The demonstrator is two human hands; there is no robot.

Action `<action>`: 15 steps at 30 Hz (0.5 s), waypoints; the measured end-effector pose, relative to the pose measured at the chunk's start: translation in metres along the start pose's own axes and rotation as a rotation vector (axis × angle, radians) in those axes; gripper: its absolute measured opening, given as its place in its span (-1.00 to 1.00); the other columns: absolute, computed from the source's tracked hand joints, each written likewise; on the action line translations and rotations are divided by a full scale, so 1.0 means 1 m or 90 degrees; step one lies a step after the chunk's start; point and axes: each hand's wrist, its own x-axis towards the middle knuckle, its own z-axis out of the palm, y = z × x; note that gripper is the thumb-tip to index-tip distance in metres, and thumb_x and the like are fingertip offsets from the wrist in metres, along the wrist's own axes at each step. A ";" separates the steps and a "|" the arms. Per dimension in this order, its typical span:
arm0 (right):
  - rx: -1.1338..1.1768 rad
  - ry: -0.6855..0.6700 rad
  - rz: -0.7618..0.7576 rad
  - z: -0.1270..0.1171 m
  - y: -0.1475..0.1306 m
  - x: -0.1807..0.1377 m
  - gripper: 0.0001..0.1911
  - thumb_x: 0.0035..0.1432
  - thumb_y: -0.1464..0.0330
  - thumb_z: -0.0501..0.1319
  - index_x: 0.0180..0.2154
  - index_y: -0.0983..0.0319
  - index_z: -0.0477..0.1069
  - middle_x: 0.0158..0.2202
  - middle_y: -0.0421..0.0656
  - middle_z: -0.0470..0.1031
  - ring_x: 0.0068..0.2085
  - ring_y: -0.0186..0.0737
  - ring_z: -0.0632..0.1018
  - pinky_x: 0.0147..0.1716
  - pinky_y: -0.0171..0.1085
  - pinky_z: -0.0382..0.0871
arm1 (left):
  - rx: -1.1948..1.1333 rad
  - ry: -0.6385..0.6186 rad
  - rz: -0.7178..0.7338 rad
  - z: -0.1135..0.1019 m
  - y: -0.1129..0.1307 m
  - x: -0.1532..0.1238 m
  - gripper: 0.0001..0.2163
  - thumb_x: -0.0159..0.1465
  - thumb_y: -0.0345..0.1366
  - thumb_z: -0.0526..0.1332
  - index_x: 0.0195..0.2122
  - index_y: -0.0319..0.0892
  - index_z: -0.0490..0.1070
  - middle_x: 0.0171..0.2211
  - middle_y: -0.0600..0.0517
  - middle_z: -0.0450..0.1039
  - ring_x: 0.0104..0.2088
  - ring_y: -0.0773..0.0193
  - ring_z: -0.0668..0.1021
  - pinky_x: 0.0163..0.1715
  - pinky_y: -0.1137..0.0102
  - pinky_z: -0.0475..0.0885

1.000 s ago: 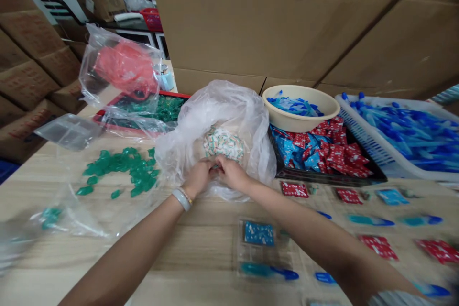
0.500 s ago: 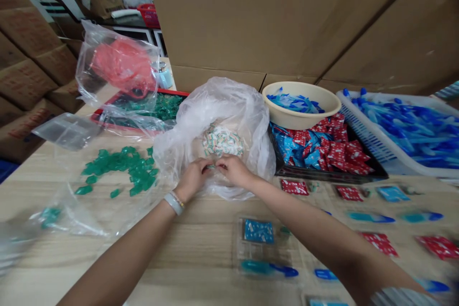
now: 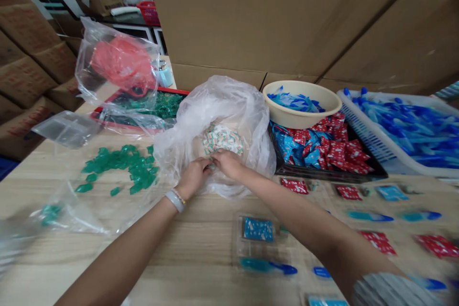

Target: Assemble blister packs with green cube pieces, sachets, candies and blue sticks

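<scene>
My left hand [image 3: 195, 175] is closed at the near side of an open translucent plastic bag [image 3: 222, 91], its fingertips curled and partly hidden. My right hand [image 3: 226, 163] meets it there, fingers bent together over the bag's mouth. Whatever lies between the fingertips is too small to make out. Just beyond them, inside the bag, is a heap of small white pieces with green and orange marks [image 3: 222, 139]. Green translucent gem-shaped pieces [image 3: 124, 165] lie on the table to the left of my left hand.
At the right stand a cream bowl [image 3: 303, 117] of blue pieces, a black tray [image 3: 322, 174] of red and blue packets, and a white basket [image 3: 385, 146] of blue plastic tools. Clear trays [image 3: 265, 248] with packets lie in front. Cardboard boxes [image 3: 233, 14] rise behind.
My right hand has shifted slightly left and up, closer over my left fingertips. My left hand stays nearly in place, and the things on the table have not moved.
</scene>
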 end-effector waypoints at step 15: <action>0.230 0.008 -0.007 0.004 -0.003 0.000 -0.84 -0.11 0.61 0.04 -0.50 0.29 0.32 -0.56 -0.28 0.24 -0.49 -0.42 0.27 -0.46 -0.44 0.09 | -0.042 0.053 -0.061 -0.001 0.003 -0.001 -0.70 0.04 -0.52 0.12 -0.16 -0.27 0.30 -0.29 -0.05 0.40 -0.32 0.28 0.45 -0.27 0.41 0.34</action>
